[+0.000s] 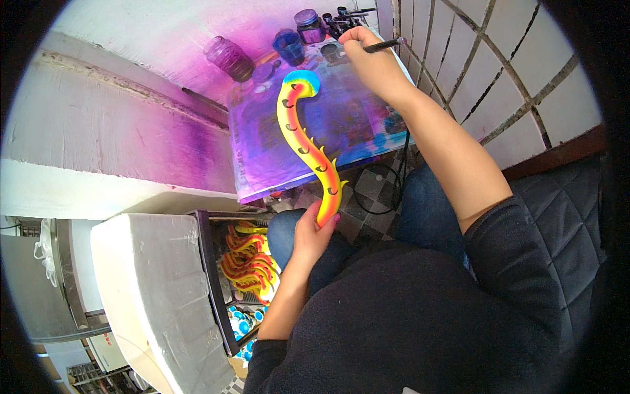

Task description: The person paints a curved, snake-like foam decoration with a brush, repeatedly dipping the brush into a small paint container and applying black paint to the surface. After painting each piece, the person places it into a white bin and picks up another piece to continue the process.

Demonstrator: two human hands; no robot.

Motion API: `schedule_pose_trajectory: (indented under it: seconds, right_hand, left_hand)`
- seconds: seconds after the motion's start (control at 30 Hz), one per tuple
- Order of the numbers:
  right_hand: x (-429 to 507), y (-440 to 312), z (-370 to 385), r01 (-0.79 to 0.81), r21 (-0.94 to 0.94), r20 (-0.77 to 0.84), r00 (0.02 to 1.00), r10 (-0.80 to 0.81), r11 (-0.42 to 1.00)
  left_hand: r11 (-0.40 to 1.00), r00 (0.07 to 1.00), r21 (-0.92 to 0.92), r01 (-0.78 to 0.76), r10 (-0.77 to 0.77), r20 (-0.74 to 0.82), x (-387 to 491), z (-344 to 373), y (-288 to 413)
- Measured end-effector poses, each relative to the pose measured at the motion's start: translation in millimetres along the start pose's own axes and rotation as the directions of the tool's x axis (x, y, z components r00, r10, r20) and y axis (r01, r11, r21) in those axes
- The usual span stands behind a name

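Observation:
My left hand (311, 236) grips the lower end of a long S-curved yellow piece (305, 146), which looks like a painted tail or tentacle. It has an orange-red stripe, black crescent marks, small spikes along one side and a blue tip, and its upper part extends above the table. In my right hand (371, 64) is a thin dark-handled tool (381, 46), probably a paintbrush; its working end is hidden by my fingers. That hand is over the table's far right side, beside a small cup of dark liquid (330, 52).
Purple-stained sheeting covers the table (261, 162). Along its back are a glass jar (229, 58), a blue plastic cup (289, 48), a lidded jar (310, 27) and what look like airbrushes (348, 19). Several similar painted pieces (251, 266) lie on a rack at left. A black cable (376, 212) hangs below.

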State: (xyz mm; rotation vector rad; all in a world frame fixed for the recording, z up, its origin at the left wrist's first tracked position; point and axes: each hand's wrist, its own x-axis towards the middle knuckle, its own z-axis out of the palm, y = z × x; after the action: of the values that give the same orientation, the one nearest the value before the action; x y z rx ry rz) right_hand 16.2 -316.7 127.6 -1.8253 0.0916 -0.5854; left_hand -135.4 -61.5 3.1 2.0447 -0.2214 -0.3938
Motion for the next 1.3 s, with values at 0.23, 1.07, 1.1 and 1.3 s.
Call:
schedule_pose_trajectory:
  seconds: [0.23, 1.07, 1.1, 1.3]
  right_hand:
    - [-18.5, 11.1, -3.0, -0.090, 0.039, 0.110, 0.990, 0.085, 0.995]
    - [-55.2, 3.7, 5.9, -0.094, 0.103, 0.228, 0.971, 0.069, 0.990]
    - [-55.1, 2.9, 5.6, -0.100, 0.105, 0.234, 0.970, 0.073, 0.989]
    - [-55.9, -5.4, 2.6, -0.097, 0.112, 0.232, 0.970, 0.069, 0.989]
  left_hand:
    - [1.000, 0.999, -0.015, 0.009, -0.008, 0.031, 1.6, 2.9, 6.5]
    - [0.735, 0.985, -0.662, 0.148, -0.051, 0.164, 19.2, 7.3, 17.1]
    - [0.715, 0.982, -0.681, 0.157, -0.039, 0.186, 19.6, 6.0, 16.6]
    - [0.673, 0.985, -0.726, 0.140, -0.022, 0.169, 21.2, 4.9, 22.7]
